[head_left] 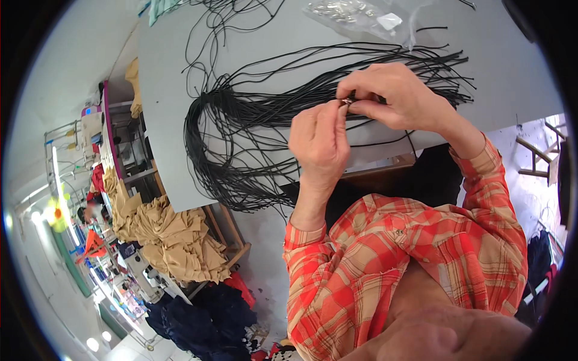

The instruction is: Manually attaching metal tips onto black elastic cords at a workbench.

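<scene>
Two hands point(319, 137) point(400, 96), one bag point(358, 17) (countless cords point(265, 109))

the cords point(217, 100) look smooth. the bag point(352, 12) is glossy clear plastic, and the table point(161, 150) has a smooth matt top.

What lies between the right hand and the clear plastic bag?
In the head view, black cords stretch across the grey table between the right hand and clear plastic bag.
</scene>
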Motion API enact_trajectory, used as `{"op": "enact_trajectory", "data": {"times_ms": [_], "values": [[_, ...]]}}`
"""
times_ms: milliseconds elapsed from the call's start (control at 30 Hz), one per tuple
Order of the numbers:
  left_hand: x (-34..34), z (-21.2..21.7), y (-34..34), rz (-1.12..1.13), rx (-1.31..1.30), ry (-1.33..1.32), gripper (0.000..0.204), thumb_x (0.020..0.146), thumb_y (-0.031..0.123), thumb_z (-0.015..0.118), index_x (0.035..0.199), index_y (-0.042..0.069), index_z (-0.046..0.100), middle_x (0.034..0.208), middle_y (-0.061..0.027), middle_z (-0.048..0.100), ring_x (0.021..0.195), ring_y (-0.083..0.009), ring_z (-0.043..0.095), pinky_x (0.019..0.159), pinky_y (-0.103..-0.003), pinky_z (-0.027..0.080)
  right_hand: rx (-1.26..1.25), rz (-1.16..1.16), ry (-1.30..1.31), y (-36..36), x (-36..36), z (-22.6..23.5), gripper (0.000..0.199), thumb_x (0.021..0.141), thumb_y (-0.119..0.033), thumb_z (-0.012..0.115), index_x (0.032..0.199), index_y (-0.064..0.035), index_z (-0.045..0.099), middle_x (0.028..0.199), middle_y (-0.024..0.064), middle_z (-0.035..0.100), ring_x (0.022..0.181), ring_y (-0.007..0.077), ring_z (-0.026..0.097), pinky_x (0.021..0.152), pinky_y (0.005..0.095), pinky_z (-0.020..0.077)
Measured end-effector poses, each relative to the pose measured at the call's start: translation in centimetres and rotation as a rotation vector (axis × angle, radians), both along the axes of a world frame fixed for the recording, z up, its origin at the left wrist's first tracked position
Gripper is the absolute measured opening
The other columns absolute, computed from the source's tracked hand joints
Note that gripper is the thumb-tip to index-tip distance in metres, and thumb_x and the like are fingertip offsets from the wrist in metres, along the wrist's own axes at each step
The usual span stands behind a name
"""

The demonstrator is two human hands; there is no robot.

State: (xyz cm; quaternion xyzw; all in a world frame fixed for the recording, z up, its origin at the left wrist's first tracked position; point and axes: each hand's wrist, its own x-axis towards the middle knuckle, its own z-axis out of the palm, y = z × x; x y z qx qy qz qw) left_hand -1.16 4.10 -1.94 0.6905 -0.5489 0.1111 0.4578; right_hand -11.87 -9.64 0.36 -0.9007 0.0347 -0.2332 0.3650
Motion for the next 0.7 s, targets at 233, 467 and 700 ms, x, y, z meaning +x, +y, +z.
{"op": "enact_trajectory", "data": {"times_ms": [233,467,700], "values": [[0.8,0.8,0.3,-0.082,0.003,0.022,0.012,0.072,0.0,0.065,0.083,0.002,0.061,0.075,-0.0072,0.057,0.068,-0.0224,0.053,0.063,-0.032,0.043,0.037,0.045,-0.032,0.1,0.1,-0.2,0.023,0.071,-0.007,0.068,0.093,-0.0075,0.061,0.053,0.0029,0.047,0.051,0.0194,0.046,0.049,0.0301,0.0374],[2.3,0.9,1.7,-0.027,-0.056,0.448,0.003,0.082,0.002,0.059,0.084,0.0,0.06,0.08,-0.008,0.06,0.073,-0.0171,0.056,0.067,-0.024,0.044,0.367,0.059,0.033,-0.7,-0.5,0.2,0.017,0.073,-0.005,0.067,0.089,-0.0026,0.061,0.066,0.0038,0.057,0.056,0.0135,0.051,0.052,0.0252,0.0415],[-0.4,-0.1,-1.4,-0.214,-0.082,0.653,0.006,0.088,0.004,0.052,0.089,0.0,0.056,0.077,-0.0045,0.057,0.065,-0.011,0.051,0.059,-0.022,0.042,0.869,0.036,0.112,-0.5,1.4,0.9,0.014,0.082,-0.008,0.058,0.092,0.0007,0.056,0.067,0.0014,0.056,0.056,0.0053,0.051,0.05,0.0182,0.0414]]}}
